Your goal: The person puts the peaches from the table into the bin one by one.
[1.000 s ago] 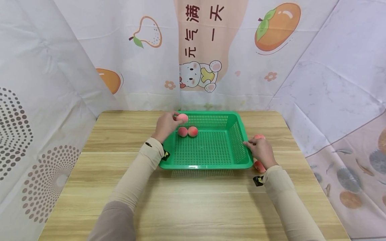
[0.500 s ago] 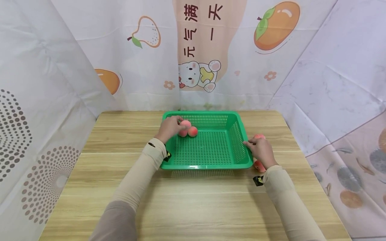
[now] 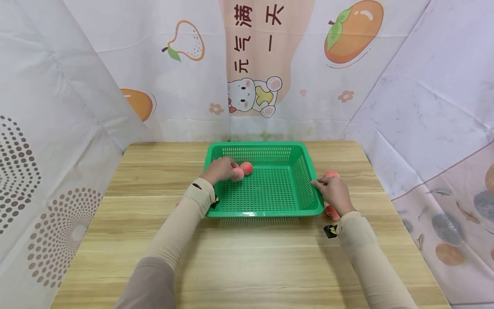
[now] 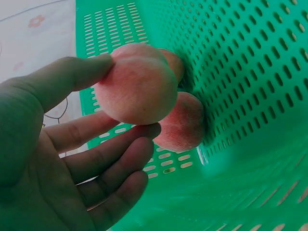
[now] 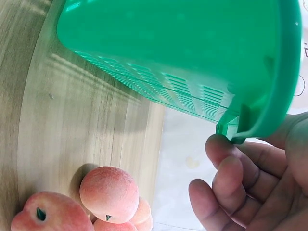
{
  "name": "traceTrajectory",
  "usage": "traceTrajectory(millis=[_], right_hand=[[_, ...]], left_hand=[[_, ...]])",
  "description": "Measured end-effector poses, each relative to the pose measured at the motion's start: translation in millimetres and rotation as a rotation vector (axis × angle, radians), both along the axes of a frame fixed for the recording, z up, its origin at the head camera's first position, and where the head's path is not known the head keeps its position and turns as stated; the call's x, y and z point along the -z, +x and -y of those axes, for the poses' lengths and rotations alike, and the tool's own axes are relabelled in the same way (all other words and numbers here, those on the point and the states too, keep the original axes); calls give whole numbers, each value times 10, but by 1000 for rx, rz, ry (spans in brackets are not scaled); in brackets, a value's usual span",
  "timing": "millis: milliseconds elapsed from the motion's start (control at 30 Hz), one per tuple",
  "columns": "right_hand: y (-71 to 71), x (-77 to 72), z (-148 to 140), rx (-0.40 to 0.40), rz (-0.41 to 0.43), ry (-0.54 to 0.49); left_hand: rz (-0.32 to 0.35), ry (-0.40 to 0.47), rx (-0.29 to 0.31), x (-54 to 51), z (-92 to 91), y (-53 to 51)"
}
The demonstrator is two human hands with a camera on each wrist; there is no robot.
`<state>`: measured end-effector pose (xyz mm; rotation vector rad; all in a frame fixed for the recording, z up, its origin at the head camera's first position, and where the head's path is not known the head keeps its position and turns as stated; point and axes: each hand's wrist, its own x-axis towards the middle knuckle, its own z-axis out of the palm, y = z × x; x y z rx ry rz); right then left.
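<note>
1. Pinched in the left grip point(image 3: 220, 169), we see a peach point(image 4: 137, 86) with matt, faintly fuzzy skin.
2. At the right grip point(image 3: 336, 193), we see a basket point(image 3: 266, 213) of smooth plastic, glossy along the rim.
3. Below both, we see a wood-grained desk point(image 3: 254, 262), smooth with a soft sheen.
4. Beyond both, we see a backdrop point(image 3: 173, 90) of matt, creased cloth.

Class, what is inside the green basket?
Two peaches; a third peach, pinched by the left hand, partly covers both in the left wrist view. The basket floor beneath that hand is hidden in the head view.
</note>
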<state>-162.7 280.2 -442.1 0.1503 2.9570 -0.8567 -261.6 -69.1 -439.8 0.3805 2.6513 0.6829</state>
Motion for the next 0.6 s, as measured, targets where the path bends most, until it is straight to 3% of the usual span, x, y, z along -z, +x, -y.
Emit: traceTrajectory(millis=[300, 433, 600], right_hand=[[7, -2, 10, -9, -16, 5], [10, 4, 9, -9, -22, 1], [9, 10, 4, -9, -19, 0]], left_hand=[[10, -51, 84, 85, -6, -6], [25, -54, 89, 116, -3, 2], [50, -123, 105, 153, -9, -9]])
